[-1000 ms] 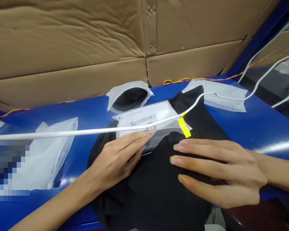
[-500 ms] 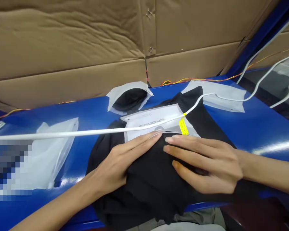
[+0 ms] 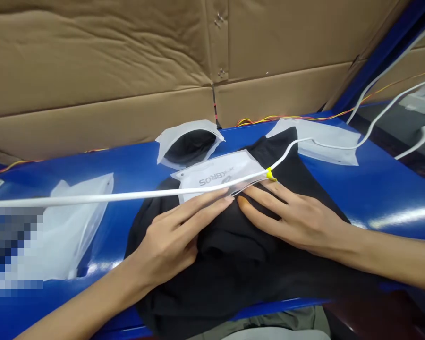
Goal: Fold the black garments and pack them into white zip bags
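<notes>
1. Right hand (image 3: 297, 222) has swung up beside left hand (image 3: 166, 241).
2. Fingers lie flat, slightly spread, pressing black garment (image 3: 230, 278), holding nothing.
3. Bag (image 3: 216, 172) sits just above the fingertips, under white cable (image 3: 127, 196).

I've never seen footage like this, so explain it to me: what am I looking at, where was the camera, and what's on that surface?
There is no machine here. These are a person's own two hands, filmed by one camera worn on the head, looking forward and down. The surface is a glossy blue table, backed by a cardboard wall. On it lies a black cloth, with a printed plastic bag on top, its lettering upside down in this view. The left hand and right hand lie open on the cloth, gripping nothing. A white cable with a yellow tag crosses above the bag. More plastic bags lie beyond, one showing black inside.
</notes>
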{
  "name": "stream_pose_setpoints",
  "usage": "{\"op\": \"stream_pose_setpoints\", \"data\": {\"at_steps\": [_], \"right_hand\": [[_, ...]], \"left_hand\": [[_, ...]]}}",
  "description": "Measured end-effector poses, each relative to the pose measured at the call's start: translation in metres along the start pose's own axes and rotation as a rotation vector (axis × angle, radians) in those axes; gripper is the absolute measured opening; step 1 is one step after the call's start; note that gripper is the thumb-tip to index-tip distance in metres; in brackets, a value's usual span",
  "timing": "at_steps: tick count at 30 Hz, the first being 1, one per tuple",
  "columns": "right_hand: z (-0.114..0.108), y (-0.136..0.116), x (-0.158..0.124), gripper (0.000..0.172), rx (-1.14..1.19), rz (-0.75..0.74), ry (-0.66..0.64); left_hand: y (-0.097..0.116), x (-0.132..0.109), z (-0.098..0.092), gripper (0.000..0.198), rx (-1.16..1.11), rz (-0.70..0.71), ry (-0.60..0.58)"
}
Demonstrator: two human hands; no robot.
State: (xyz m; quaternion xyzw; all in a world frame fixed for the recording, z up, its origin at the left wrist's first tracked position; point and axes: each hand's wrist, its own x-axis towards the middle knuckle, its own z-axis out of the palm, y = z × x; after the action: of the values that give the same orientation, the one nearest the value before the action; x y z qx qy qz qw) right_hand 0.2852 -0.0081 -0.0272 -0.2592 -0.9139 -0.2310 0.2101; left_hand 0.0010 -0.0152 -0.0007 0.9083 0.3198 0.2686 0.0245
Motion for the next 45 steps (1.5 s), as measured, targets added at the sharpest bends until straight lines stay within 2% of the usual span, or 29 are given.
{"op": "stream_pose_setpoints", "data": {"at_steps": [3, 5, 9, 13, 17, 20, 22, 24, 27, 29, 31, 33, 38, 42, 45], "right_hand": [[0.0, 0.001, 0.0, 0.055, -0.068, 0.007, -0.016], [-0.001, 0.0, -0.001, 0.057, -0.098, 0.019, -0.022], [-0.001, -0.002, 0.001, 0.052, -0.124, 0.049, -0.013], [-0.003, -0.005, 0.004, 0.044, -0.158, 0.09, 0.014], [-0.004, -0.007, 0.005, 0.039, -0.198, 0.093, 0.017], [-0.003, -0.008, 0.004, 0.04, -0.217, 0.08, -0.002], [-0.002, -0.008, 0.003, 0.047, -0.22, 0.074, -0.028], [-0.001, -0.006, 0.001, 0.066, -0.209, 0.059, -0.054], [-0.001, 0.0, 0.0, 0.097, -0.148, 0.026, -0.111], [-0.002, 0.003, 0.0, 0.105, -0.108, 0.009, -0.164], [-0.003, 0.004, 0.002, 0.103, -0.096, -0.005, -0.193], [-0.004, 0.001, 0.004, 0.093, -0.112, -0.007, -0.197], [-0.007, -0.011, 0.008, 0.071, -0.241, 0.049, -0.14], [-0.006, -0.014, 0.007, 0.065, -0.303, 0.09, -0.146], [-0.002, -0.009, 0.004, 0.061, -0.275, 0.094, -0.101]], "left_hand": [[0.002, 0.0, 0.003, 0.049, 0.051, -0.025, 0.16], [0.004, 0.001, 0.003, 0.04, 0.049, -0.039, 0.21], [0.007, 0.003, 0.002, 0.041, 0.062, -0.04, 0.21], [0.007, 0.004, 0.0, 0.043, 0.064, 0.047, 0.204], [0.007, 0.005, 0.002, 0.035, 0.055, 0.109, 0.211], [0.008, 0.005, 0.004, 0.043, 0.062, 0.121, 0.217], [0.008, 0.004, 0.005, 0.054, 0.078, 0.102, 0.206], [0.007, 0.003, 0.006, 0.063, 0.098, 0.082, 0.176], [0.004, 0.001, 0.006, 0.068, 0.098, 0.079, 0.142], [0.001, 0.0, 0.007, 0.067, 0.09, 0.094, 0.135], [0.0, 0.0, 0.008, 0.064, 0.096, 0.11, 0.128], [0.0, 0.001, 0.01, 0.057, 0.106, 0.133, 0.138], [0.005, 0.004, 0.011, 0.045, 0.107, 0.185, 0.169], [0.008, 0.007, 0.011, 0.044, 0.091, 0.203, 0.165], [0.006, 0.008, 0.011, 0.049, 0.101, 0.171, 0.16]]}}
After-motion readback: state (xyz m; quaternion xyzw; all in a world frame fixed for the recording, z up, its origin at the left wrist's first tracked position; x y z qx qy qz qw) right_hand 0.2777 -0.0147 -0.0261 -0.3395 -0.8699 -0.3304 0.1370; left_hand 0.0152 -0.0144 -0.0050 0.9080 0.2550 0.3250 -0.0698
